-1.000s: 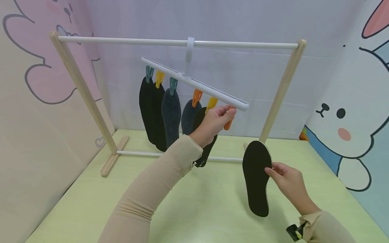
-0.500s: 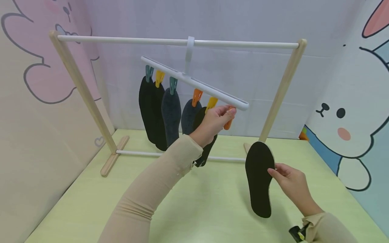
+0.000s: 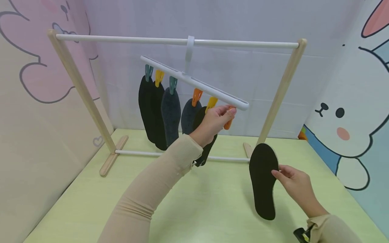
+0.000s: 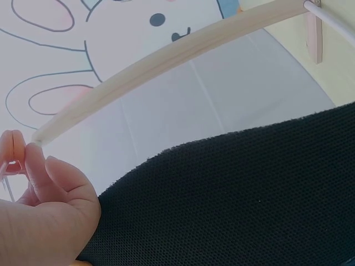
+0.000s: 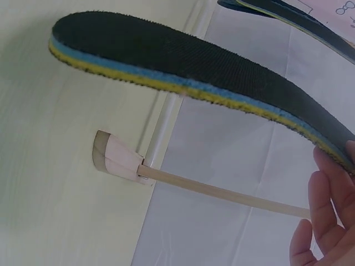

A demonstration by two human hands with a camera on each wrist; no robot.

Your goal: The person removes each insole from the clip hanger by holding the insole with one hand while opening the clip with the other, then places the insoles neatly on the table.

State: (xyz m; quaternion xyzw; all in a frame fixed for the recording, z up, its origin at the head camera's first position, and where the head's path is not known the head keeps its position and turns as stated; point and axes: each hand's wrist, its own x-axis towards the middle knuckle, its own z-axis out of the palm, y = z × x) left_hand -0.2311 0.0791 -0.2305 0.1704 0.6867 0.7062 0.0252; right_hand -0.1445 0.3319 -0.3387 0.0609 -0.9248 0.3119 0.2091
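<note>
My left hand (image 3: 211, 123) pinches an orange clothespin (image 3: 229, 122) under the lower right end of the white hanger (image 3: 209, 90). The clip also shows at the edge of the left wrist view, between thumb and fingers. Away from the rack, my right hand (image 3: 294, 184) grips a black insole (image 3: 263, 180) by its right edge, heel end down. Blue and yellow layers line this insole's side (image 5: 183, 86) in the right wrist view. Beside the left hand a black insole (image 4: 233, 199) hangs from a yellow clothespin (image 3: 211, 104), partly hidden by the forearm.
The hanger hooks over the top bar (image 3: 121, 39) of a wood-and-white rack and tilts down to the right. Several black and dark grey insoles (image 3: 171, 116) hang from coloured clips on its left. A wooden foot (image 3: 113, 157) of the rack stands on the pale green table (image 3: 76, 209).
My right hand has moved slightly right and down with the black insole, farther from the hanger. The left hand keeps its place on the orange clothespin.
</note>
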